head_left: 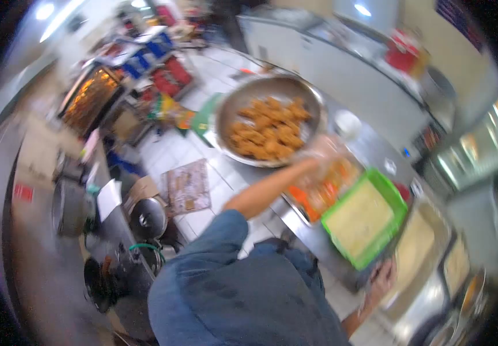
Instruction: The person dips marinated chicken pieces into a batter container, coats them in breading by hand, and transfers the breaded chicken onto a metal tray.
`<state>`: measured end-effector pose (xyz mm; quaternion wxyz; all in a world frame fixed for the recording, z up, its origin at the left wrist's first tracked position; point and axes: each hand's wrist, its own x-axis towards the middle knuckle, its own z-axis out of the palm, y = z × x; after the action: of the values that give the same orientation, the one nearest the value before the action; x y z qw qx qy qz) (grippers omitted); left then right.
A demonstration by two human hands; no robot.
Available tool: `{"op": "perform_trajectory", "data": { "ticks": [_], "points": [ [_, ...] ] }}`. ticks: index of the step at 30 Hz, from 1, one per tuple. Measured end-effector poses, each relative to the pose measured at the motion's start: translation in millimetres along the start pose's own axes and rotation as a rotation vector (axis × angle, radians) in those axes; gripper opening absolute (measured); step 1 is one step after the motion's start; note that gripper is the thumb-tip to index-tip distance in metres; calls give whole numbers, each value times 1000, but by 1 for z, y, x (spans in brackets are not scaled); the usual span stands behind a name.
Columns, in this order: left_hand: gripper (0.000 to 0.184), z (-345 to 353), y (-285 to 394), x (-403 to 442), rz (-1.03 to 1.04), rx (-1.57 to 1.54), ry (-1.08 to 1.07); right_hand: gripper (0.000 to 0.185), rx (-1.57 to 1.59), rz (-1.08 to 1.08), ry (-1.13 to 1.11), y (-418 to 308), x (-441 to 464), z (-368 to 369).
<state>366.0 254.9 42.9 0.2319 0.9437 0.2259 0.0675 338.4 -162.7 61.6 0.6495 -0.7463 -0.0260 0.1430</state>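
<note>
Nearest, the worker's right hand (382,274), in a thin clear glove, is poised low between a green tub (401,202) and a metal pan (444,224) of pale powder; its fingers look bent inward, but blur hides whether they grip anything. The tub, left of the pan, is filled with a smooth pale mixture (358,219). Left of the tub, a tray (299,215) bears orange and pale food (312,196). Above its far end the gloved left hand (325,149) stretches close to the bowl's rim; I cannot tell its finger spread, nor whether it touches tray or bowl. Farther, the wide steel bowl (277,86) contains browned, crusted pieces (272,127). Step in hand, as judged: coating food, the left arm reaching across to tray or bowl. The next move probably calls for a clean lift, clear of the rim and without dripping.

Edges and room: nearest, tub and pan stand close, leaving a tight slot for the right hand. The tray sits just beside the tub, near the counter's left edge, with tiled floor (203,222) beyond it. A white container (348,125) narrows the bowl's right side; past it runs bare steel counter (370,141), then a white freezer (329,75).
</note>
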Motion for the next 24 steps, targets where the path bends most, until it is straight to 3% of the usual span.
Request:
{"op": "perform_trajectory", "data": {
  "ticks": [1,9,16,19,24],
  "points": [
    [37,3,-2,11,-11,107,-101,36,24,-25,-28,0,0,0],
    [29,-10,35,2,-81,277,-49,38,27,-123,-26,29,7,-13],
    [28,13,42,14,-227,-46,-21,42,17,-158,98,44,6,-26],
    [39,89,3,57,-303,-77,70,41,82,-54,153,16,-8,-19],
    [45,89,8,44,-342,-155,44,41,-25,-81,136,17,-13,-30]
  ]
}}
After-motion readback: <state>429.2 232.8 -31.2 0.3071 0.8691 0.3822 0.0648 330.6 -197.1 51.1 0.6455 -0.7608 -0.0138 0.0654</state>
